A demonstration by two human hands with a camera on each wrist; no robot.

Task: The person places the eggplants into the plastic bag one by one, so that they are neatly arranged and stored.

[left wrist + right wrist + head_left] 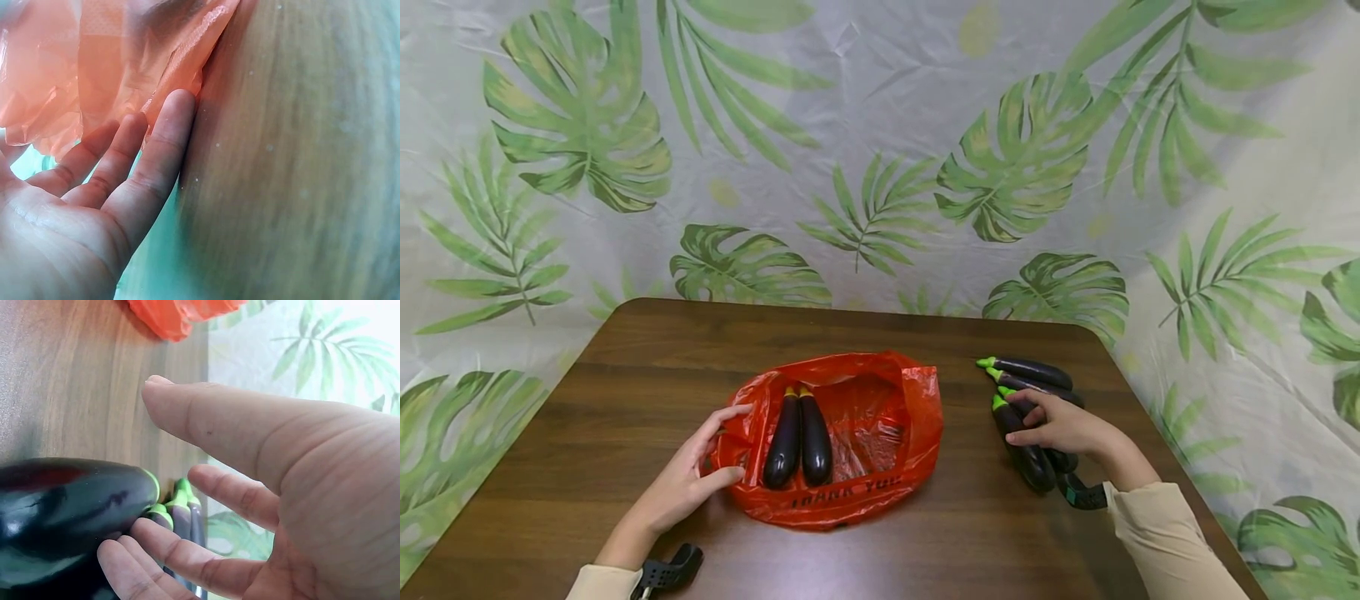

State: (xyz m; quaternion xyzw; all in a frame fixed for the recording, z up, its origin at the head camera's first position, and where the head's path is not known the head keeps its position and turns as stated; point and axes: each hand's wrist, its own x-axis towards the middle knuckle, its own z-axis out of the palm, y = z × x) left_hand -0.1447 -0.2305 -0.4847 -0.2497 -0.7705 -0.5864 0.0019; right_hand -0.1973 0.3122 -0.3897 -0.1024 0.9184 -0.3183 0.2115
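A red plastic bag (925, 417) lies on the table with its mouth spread, bearing printed "THANK YOU" lettering. Inside it, two dark eggplants (783, 446) rest side by side, stem ends away from me. My left hand (681, 483) is at the bag's left side; in the left wrist view its extended fingers (156, 147) lie against the red plastic. On the right, my right hand (1063, 425) hovers over several eggplants (1033, 369) with green caps. The right wrist view shows its thumb held apart and the fingertips right beside the nearest eggplant (75, 512).
Both groups sit on a brown wooden table (625, 400). Behind it hangs a pale cloth (880, 125) printed with green leaves, which also runs down the right side. Black straps (673, 571) are on both wrists.
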